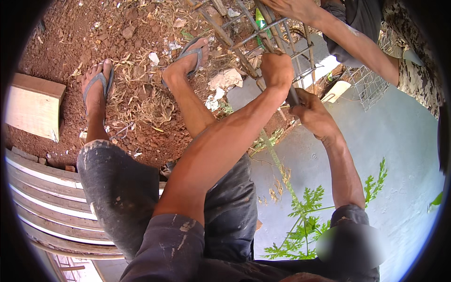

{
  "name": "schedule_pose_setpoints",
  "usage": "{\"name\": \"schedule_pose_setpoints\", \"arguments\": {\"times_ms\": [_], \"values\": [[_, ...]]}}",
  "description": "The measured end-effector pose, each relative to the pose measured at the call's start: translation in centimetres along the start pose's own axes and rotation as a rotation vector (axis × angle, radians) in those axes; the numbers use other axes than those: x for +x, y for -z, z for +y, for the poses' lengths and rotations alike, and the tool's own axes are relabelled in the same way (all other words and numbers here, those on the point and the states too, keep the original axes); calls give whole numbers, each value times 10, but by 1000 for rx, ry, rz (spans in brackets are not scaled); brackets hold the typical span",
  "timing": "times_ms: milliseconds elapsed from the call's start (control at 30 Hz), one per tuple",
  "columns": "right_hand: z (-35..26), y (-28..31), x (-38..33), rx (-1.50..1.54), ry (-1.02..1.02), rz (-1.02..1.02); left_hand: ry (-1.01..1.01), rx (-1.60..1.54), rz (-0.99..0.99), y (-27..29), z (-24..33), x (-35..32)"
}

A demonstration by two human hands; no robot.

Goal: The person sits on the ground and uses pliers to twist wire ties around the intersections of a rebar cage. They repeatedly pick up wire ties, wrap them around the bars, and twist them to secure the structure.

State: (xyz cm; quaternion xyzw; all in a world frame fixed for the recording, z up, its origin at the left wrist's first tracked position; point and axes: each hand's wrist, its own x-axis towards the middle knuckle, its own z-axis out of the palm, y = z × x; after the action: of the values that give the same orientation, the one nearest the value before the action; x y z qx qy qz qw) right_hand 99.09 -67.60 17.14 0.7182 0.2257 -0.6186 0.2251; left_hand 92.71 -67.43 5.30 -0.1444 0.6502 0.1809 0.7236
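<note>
A cage of rusty steel rebar (225, 35), long bars crossed by thinner ties, slants in at the top. My left hand (276, 70) is closed in a fist at the cage, around what looks like one of its long bars. Just below and to the right, my right hand (312, 113) grips a dark grey metal bar (293, 97), thumb pressed along it. The far end of that bar runs up behind my left fist, so I cannot tell whether it is a tool or part of the cage. Another person's hand (291, 8) rests on the cage at the top.
A co-worker's forearm (361, 47) reaches in from the upper right, above a piece of wire mesh (369, 87). A pale wall (366, 131) stands at my right, with a leafy green plant (305, 225) before it. Boards (51, 202) and a wooden block (35, 105) lie left on red soil.
</note>
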Motion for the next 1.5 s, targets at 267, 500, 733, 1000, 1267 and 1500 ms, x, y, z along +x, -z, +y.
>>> {"name": "schedule_pose_setpoints", "arguments": {"times_ms": [267,500,733,1000,1267,1500], "values": [[59,-90,59,-26,1,464,-277,436,-272,53,-27,26],[21,-35,15,1191,-72,-475,182,-265,-825,68,-13,30],[17,-10,4,-430,93,245,123,-194,-223,6,-12,4],[67,-25,51,-545,34,303,30,-46,224,-24,-28,-4],[68,-73,34,70,203,96,158,317,150,21,4,-29],[82,-134,4,148,25,64,-406,667,120,98,-63,-34]]}}
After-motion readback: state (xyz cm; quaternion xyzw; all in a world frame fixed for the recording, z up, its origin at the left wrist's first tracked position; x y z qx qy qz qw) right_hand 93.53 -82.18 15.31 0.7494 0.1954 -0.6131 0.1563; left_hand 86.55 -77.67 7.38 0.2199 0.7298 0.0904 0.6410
